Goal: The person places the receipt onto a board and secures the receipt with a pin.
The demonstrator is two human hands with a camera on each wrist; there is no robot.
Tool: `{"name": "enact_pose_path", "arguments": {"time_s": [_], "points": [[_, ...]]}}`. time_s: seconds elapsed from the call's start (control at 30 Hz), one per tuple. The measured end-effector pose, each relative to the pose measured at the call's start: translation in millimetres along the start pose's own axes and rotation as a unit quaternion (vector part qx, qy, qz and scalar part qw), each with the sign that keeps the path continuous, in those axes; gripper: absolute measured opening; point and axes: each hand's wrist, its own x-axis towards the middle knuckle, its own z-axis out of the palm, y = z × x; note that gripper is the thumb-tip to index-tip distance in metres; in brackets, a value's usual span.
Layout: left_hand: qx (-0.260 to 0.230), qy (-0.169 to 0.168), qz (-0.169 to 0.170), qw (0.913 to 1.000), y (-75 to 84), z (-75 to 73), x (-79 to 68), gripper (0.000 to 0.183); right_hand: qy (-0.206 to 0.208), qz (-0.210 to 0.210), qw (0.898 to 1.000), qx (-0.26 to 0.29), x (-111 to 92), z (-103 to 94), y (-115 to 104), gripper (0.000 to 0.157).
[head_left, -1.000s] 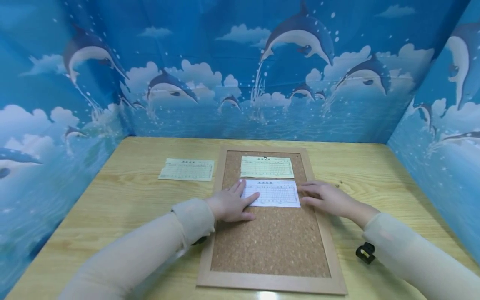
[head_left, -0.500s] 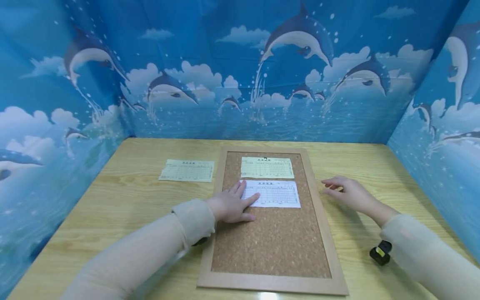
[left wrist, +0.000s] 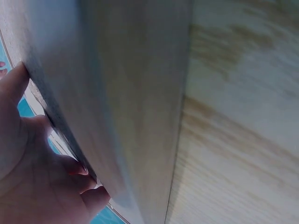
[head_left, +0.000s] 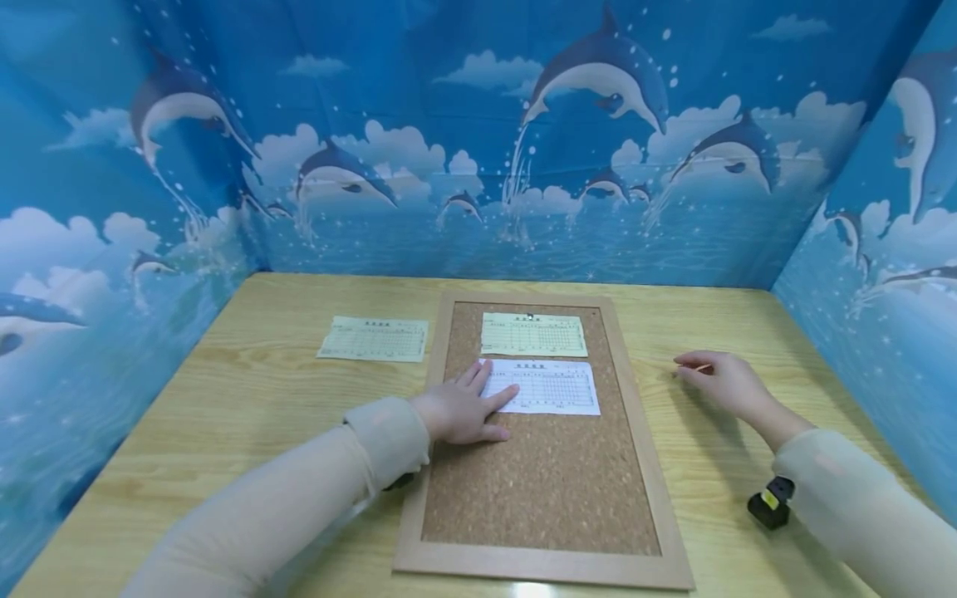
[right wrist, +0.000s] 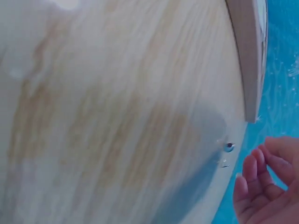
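In the head view my left hand (head_left: 465, 409) lies with spread fingers across the left end of a white printed form (head_left: 549, 387) on a framed cork board (head_left: 538, 490). In the left wrist view its fingers reach over the board's edge. My right hand (head_left: 728, 386) hovers over the table right of the board, fingers loosely bent. Small shiny metal tacks (right wrist: 229, 147) lie on the table close by its fingertips in the right wrist view. Above the white form, a pale green form (head_left: 533, 335) sits on the cork with a small dark tack (head_left: 530, 316) at its top edge.
Another pale green form (head_left: 374, 340) lies on the wooden table (head_left: 254, 399) left of the board. A small tack (head_left: 594, 313) sits in the board's upper right corner. Blue dolphin-print curtains (head_left: 404, 224) stand behind the table and at both sides.
My right hand has moved away from the white form's right edge, rightward to the tacks on the table. My left hand has stayed on the white form.
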Motion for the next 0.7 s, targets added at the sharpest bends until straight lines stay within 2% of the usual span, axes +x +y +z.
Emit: {"name": "enact_pose_path", "arguments": {"time_s": [0.27,0.7], "points": [[-0.007,-0.005,-0.003,1.0000,-0.1,-0.6,-0.5,0.071,0.002,0.038,0.999,-0.004,3,4.9,14,0.034],[-0.003,-0.002,-0.001,1.0000,0.6,-0.4,-0.7,0.070,-0.011,0.065,0.998,-0.016,9,9.3,13,0.035]]}}
